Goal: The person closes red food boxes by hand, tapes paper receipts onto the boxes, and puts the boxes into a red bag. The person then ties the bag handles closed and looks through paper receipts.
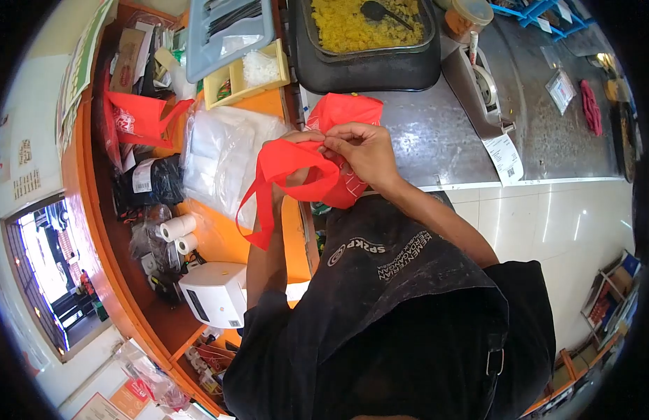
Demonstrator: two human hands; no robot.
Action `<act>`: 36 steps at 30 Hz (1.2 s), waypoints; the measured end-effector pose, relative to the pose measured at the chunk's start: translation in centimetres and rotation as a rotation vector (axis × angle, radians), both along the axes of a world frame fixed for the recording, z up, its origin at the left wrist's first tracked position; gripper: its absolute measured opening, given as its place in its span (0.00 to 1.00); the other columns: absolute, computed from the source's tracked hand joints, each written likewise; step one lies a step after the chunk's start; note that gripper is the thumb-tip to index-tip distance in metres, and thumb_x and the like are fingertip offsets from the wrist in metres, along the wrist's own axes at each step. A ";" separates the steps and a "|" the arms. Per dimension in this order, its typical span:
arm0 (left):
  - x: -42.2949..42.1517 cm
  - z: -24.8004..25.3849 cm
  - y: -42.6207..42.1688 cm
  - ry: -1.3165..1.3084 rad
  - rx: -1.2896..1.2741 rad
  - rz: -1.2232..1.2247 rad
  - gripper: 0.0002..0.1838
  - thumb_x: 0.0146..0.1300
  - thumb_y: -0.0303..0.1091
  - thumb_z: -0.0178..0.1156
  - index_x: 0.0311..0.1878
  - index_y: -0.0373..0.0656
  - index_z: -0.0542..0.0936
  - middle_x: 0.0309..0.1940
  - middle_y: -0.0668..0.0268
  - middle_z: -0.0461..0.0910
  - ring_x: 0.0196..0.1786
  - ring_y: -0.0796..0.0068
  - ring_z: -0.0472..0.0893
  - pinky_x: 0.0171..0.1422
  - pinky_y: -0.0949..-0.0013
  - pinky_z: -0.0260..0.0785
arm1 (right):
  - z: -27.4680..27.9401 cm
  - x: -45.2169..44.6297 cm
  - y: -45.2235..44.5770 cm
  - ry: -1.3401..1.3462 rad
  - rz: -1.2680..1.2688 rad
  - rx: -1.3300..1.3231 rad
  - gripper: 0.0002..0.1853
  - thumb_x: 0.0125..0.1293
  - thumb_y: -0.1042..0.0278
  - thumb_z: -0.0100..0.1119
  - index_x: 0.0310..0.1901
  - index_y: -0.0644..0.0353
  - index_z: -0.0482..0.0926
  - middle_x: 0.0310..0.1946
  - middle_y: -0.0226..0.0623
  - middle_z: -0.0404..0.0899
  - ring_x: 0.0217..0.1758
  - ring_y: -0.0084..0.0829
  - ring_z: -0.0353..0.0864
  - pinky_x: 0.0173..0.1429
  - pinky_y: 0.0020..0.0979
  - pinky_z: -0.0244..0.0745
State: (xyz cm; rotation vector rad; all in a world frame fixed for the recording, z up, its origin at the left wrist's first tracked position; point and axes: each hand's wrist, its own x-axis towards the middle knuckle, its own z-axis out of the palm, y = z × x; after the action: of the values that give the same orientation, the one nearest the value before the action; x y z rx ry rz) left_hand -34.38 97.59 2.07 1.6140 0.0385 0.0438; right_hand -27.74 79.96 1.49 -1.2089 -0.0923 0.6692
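Note:
A red fabric carrier bag hangs between my hands, with a long strap dangling on the left. My left hand is closed on its upper part, the palm largely hidden by the red fabric. Thumb and fingers of my right hand pinch the fabric near the top, close to the left fingertips. More red fabric with white print shows below and beyond the hands, up to the counter edge; whether it is all one bag I cannot tell.
Beyond my hands, a black-framed tray of yellow food sits on the metal counter. A tape dispenser with a receipt stands to its right. Left are clear plastic bags, a yellow divided box, another red bag and a white printer.

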 end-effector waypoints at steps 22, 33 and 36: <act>0.5 -1.1 -5.8 -0.449 0.585 0.392 0.11 0.48 0.18 0.66 0.35 0.38 0.77 0.34 0.59 0.83 0.40 0.60 0.83 0.50 0.63 0.76 | -1.9 0.6 -1.8 -0.767 0.201 -0.176 0.04 0.63 0.77 0.58 0.39 0.64 0.74 0.34 0.46 0.78 0.37 0.50 0.79 0.41 0.40 0.73; -0.9 -1.2 -9.7 -0.265 0.371 0.664 0.13 0.55 0.18 0.66 0.44 0.34 0.78 0.46 0.54 0.82 0.49 0.63 0.82 0.56 0.64 0.74 | 3.9 3.9 -2.5 -1.140 0.647 -0.619 0.08 0.51 0.74 0.60 0.34 0.65 0.80 0.35 0.46 0.81 0.44 0.48 0.82 0.43 0.43 0.77; -0.7 -1.7 -9.7 -0.224 0.371 0.677 0.15 0.55 0.17 0.66 0.47 0.34 0.77 0.49 0.52 0.81 0.51 0.61 0.81 0.58 0.62 0.73 | 3.1 4.8 -1.5 -1.220 0.774 -0.640 0.06 0.48 0.74 0.61 0.29 0.65 0.80 0.33 0.45 0.81 0.43 0.47 0.82 0.43 0.43 0.77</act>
State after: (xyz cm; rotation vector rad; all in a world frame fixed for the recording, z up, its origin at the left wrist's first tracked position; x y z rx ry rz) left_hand -35.12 87.84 0.38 1.8889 0.4223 0.7918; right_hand -22.90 78.41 4.63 -2.0901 -1.5166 0.5216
